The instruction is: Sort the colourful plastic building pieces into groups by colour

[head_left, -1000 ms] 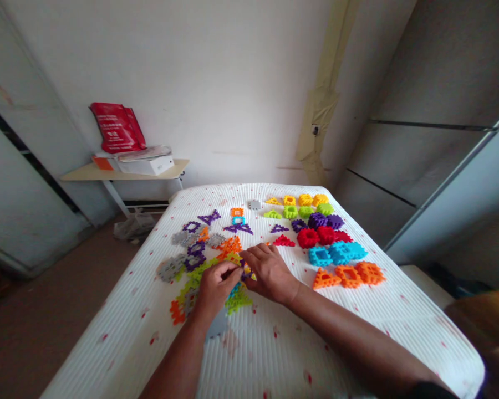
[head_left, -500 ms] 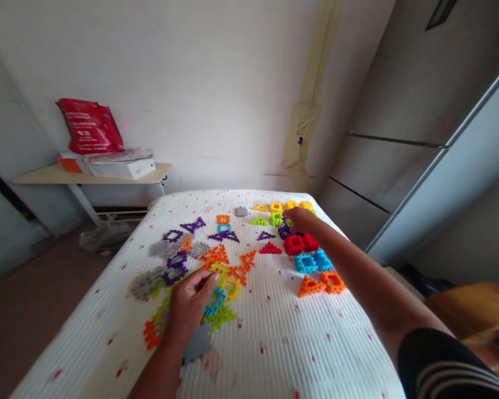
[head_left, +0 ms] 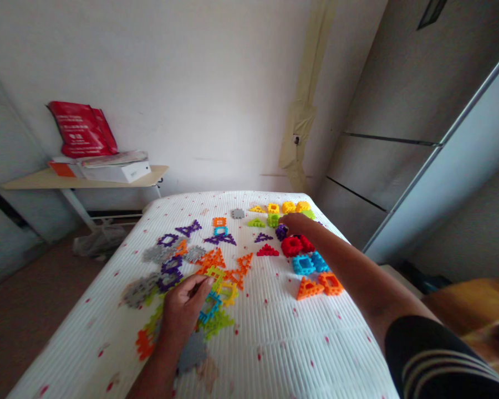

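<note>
Flat toothed plastic pieces lie loose on a white quilted bed [head_left: 274, 343]: purple [head_left: 171, 265], grey [head_left: 139, 288], orange triangles [head_left: 210, 259], lime [head_left: 215, 321] and blue [head_left: 210, 307]. My left hand [head_left: 182, 311] rests on this pile with its fingers curled together beside a lime square frame [head_left: 214, 273]. My right hand [head_left: 296, 221] reaches far across to sorted stacks, its fingers bent down onto the purple stack [head_left: 281, 232]. Around it stand yellow [head_left: 289, 207], lime [head_left: 273, 220], red [head_left: 291, 246], blue [head_left: 303, 264] and orange [head_left: 318, 285] stacks.
A side table [head_left: 33, 182] against the wall at the left holds a red bag [head_left: 81, 128] and a white box [head_left: 116, 172]. Grey cabinet doors [head_left: 441, 166] close off the right. A lone grey piece [head_left: 237, 213] lies near the bed's far edge.
My right hand left the near pile and stretched out to the far stacks. My left hand stayed on the pile. The view swung slightly to the right.
</note>
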The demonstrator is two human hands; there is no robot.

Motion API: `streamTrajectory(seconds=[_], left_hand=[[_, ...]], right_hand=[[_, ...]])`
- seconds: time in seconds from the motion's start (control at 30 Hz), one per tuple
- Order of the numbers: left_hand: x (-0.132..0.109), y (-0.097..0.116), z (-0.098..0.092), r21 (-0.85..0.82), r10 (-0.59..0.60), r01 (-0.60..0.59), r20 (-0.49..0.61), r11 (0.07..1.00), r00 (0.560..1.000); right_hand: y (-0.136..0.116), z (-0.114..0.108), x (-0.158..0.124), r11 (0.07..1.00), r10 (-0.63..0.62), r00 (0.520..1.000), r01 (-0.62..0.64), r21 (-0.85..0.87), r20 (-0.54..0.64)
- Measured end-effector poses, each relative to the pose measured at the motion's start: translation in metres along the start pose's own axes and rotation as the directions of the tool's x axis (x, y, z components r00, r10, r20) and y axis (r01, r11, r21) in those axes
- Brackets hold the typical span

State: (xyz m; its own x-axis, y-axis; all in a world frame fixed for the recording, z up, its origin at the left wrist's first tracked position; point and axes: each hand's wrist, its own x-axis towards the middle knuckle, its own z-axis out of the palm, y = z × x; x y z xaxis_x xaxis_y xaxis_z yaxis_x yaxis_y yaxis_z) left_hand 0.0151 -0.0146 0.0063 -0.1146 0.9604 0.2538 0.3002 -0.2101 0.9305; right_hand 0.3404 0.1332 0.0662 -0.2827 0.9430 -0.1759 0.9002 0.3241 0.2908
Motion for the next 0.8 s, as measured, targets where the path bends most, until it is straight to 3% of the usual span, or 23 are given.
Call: streamTrajectory(seconds=[0.37,0.8], left_hand=[[0.0,-0.006,-0.002,0.083,-0.007,0.006,0.02,0.997,1.0],[0.001,-0.008,-0.002,0.11,0.014,-0.019,0.044,0.994,0.999]], right_hand=[[0.003,-0.001,0.01,0.999,-0.044,0.997,0.046,-0.028,0.071],[0.001,0.002,0.014,0.998,-0.058,0.997,0.058,-0.001,0.054]])
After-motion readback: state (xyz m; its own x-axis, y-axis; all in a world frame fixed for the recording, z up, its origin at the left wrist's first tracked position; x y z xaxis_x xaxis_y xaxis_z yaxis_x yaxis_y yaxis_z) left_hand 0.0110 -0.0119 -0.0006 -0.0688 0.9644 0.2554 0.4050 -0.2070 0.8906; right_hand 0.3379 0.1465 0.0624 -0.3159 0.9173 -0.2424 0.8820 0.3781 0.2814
